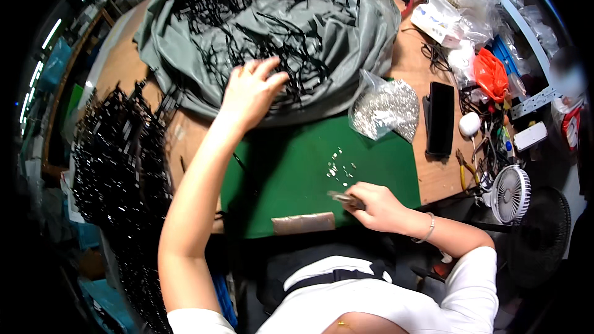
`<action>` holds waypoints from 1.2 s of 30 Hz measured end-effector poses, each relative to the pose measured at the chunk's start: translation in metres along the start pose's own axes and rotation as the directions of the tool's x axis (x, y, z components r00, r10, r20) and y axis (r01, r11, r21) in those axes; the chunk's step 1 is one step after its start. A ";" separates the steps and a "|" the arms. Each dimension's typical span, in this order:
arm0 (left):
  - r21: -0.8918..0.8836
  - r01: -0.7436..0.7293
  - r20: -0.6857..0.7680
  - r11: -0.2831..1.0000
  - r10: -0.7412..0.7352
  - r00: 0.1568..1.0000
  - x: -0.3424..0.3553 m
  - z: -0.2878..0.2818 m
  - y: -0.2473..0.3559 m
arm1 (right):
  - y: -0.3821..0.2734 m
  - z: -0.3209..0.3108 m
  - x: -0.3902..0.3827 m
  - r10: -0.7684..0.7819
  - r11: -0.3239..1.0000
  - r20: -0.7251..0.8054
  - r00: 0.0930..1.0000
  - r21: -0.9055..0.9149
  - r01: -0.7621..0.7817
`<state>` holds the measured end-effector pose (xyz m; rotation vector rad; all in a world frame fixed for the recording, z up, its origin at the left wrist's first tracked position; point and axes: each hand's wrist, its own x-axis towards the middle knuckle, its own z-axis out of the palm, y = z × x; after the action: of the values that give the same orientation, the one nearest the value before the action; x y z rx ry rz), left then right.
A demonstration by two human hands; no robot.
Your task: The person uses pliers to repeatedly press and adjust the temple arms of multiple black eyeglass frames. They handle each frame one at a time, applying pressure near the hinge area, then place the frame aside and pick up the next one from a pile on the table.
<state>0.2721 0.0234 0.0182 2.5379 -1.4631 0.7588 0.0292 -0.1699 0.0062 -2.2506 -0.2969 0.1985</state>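
Left hand (pixel 250 89) spread over black strips (pixel 260 18) heaped in grey sheet (pixel 346 55); right hand (pixel 374 204) pinching small tool (pixel 343 198), perhaps pliers, above green mat (pixel 284 173). Clear bag (pixel 383 110) holding silvery bits.

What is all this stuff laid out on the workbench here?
Grey sheet: one, far centre, heaped with black strips.
Green mat: one, near centre.
Small silver parts: a loose scatter, on the mat.
Clear bag: one, silvery contents, at the mat's far right corner.
Black finished pieces: a large pile, left.
Black phone: one, right.
White fan: one, near right.
Orange bag: one, far right.
Left hand: spread on the strips.
Right hand: gripping a small metal tool.
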 end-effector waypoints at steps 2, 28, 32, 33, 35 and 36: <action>-0.164 -0.002 -0.171 0.986 -0.026 0.985 0.014 0.004 0.008 | 0.002 -0.002 -0.001 -0.067 0.986 0.080 0.995 -0.150 0.078; -0.847 0.360 0.528 -0.391 -0.540 0.655 -0.096 -0.096 0.182 | 0.033 0.003 0.034 0.172 0.941 -0.109 0.979 -0.277 -0.196; -0.849 0.262 0.509 -0.458 -0.580 0.636 -0.091 -0.089 0.183 | 0.031 0.010 0.037 0.183 0.914 -0.122 0.976 -0.344 -0.214; -0.871 0.258 0.470 -0.418 -0.555 0.686 -0.095 -0.085 0.181 | 0.031 0.010 0.037 0.166 0.909 -0.120 0.979 -0.365 -0.199; -0.906 0.195 0.383 -0.375 -0.531 0.756 -0.093 -0.083 0.182 | 0.029 0.010 0.035 0.136 0.898 -0.118 0.984 -0.406 -0.172; -0.921 0.165 0.336 -0.353 -0.507 0.794 -0.091 -0.081 0.181 | 0.030 0.011 0.035 0.128 0.912 -0.136 0.982 -0.372 -0.171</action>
<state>0.0539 0.0263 0.0192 1.1573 -0.4332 -0.3294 0.0642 -0.1709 -0.0252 -2.6656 -0.1088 0.1031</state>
